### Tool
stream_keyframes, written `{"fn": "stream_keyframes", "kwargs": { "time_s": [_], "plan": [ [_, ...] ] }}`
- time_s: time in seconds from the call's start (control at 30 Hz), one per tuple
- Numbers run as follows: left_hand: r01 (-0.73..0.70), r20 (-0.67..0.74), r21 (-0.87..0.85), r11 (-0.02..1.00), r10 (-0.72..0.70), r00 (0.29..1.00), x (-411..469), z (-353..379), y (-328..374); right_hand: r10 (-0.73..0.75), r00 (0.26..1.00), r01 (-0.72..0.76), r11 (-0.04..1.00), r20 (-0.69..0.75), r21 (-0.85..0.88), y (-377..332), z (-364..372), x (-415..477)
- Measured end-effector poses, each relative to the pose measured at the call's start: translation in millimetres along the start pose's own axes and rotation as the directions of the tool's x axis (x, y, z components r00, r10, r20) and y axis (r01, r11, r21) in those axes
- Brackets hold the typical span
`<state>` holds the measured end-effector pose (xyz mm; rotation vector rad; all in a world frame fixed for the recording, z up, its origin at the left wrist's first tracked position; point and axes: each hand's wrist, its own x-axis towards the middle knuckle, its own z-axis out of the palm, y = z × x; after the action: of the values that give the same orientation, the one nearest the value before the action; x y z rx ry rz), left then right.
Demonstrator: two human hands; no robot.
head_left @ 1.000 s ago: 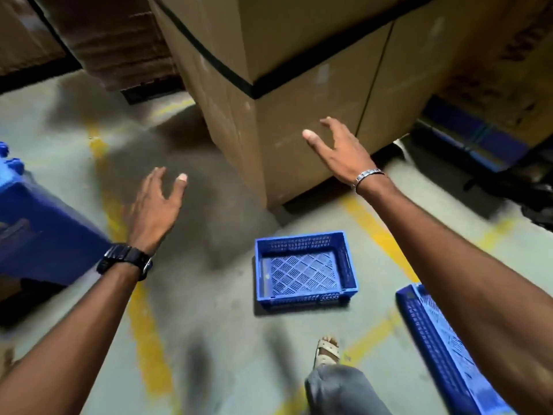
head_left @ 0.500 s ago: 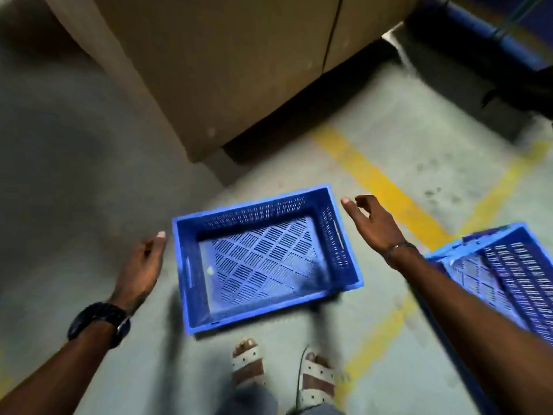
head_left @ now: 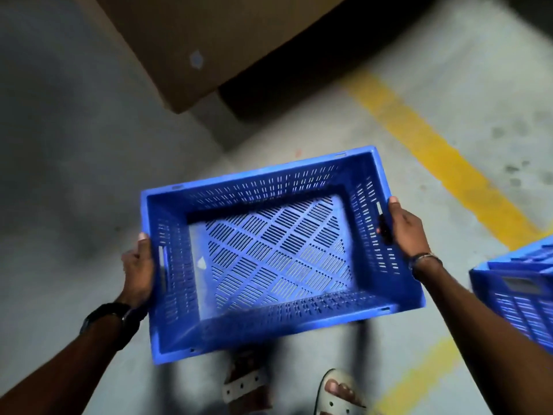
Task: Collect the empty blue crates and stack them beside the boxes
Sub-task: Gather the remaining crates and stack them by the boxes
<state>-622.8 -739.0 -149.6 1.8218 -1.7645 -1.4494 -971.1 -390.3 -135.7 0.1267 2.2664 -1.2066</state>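
- Blue crate (head_left: pixel 275 253) sits mid-frame, open side up, empty; slotted floor and slotted walls visible.
- Left hand (head_left: pixel 138 266) clamped on the crate's short wall at 9 o'clock, beside the handle slot; thumb up at the rim, the other fingers hidden behind the wall.
- Right hand (head_left: pixel 402 227) clamped on the opposite short wall at 3 o'clock; thumb on the rim, fingertips curled through the handle slot.
- Crate rim is tilted, the 1 o'clock corner sitting higher in frame than the 7 o'clock corner. Cannot tell for certain whether it is clear of the floor (head_left: pixel 74 175).
- Black watch (head_left: pixel 104 317) on the left wrist, thin bracelet (head_left: pixel 425 257) on the right wrist.
- Cardboard box (head_left: pixel 191 40) at 12 o'clock, its bottom corner well apart from the crate's far wall.
- Second crate (head_left: pixel 520 295) at 3 to 4 o'clock, cut by the frame edge, lying on its side, just beside the right forearm.
- Yellow line (head_left: pixel 443 163) on the concrete runs from 1 o'clock down toward 3 o'clock; another stripe at 5 o'clock.
- Two sandalled feet (head_left: pixel 338 393) at 6 o'clock, partly under the crate's near wall; image blurred there.
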Motion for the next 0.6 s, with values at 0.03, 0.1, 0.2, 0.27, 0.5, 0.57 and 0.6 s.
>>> {"fn": "stream_keyframes", "kwargs": {
  "time_s": [0.03, 0.1, 0.2, 0.27, 0.5, 0.57, 0.6],
  "plan": [
    [0.054, 0.037, -0.034, 0.998, -0.053, 0.998, -3.8, 1.6, -0.3, 0.001, 1.000, -0.001, 0.999, 0.010, 0.035, -0.3, 0.3, -0.2],
    [0.105, 0.038, -0.053, 0.993, -0.103, 0.994, -10.9, 7.3, 4.7, -0.001, 0.999, -0.004, 0.994, 0.043, 0.113, -3.9, -0.5, 1.2],
    [0.118, 0.020, -0.081, 0.990, -0.117, 0.993, -17.1, 11.0, 11.6, 0.024, 0.996, -0.035, 0.991, 0.083, 0.130, -13.2, -0.6, 2.3],
    [0.173, 0.029, -0.079, 0.982, -0.171, 0.985, -17.6, 11.0, 12.8, 0.068, 0.993, -0.073, 0.996, 0.093, 0.050, -16.6, 0.6, 1.9],
    [0.218, 0.082, -0.134, 0.967, -0.209, 0.975, -22.7, 2.5, 19.4, 0.138, 0.990, -0.137, 0.990, 0.038, -0.031, -33.7, -0.7, -1.6],
    [0.227, 0.125, -0.198, 0.954, -0.205, 0.971, -29.7, -9.8, 31.0, 0.121, 0.992, -0.120, 0.993, 0.045, -0.015, -49.6, -7.2, -8.3],
    [0.231, 0.135, -0.225, 0.947, -0.204, 0.970, -35.2, -20.0, 40.4, 0.109, 0.993, -0.109, 0.994, 0.051, -0.009, -64.5, -10.7, -14.3]
  ]
}}
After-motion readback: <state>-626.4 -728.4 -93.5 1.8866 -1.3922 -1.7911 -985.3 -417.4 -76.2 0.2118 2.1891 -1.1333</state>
